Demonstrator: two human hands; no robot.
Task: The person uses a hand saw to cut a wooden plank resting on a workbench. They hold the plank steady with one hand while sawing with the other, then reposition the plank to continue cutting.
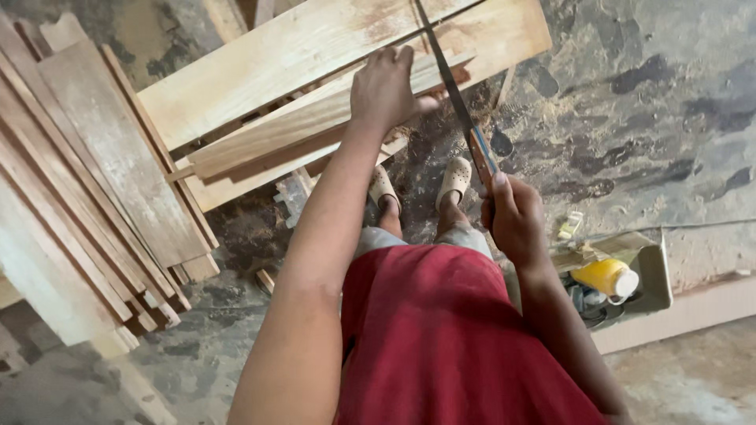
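My left hand (386, 85) presses flat on a pale wooden plank (315, 118) that lies across a wider board (315, 47). A hand saw (449, 79) with a long dark blade runs across both pieces just right of that hand. My right hand (513, 220) is shut on the saw's handle, lower and nearer to my body. The blade's far end leaves the top of the view. My feet in light perforated shoes (455, 179) stand on the floor below the planks.
Several long boards (87, 189) lean stacked at the left. A small open box (642, 275) at the right holds a yellow bottle (606, 277) and odds and ends. The concrete floor (646, 102) is stained, with sawdust under the planks.
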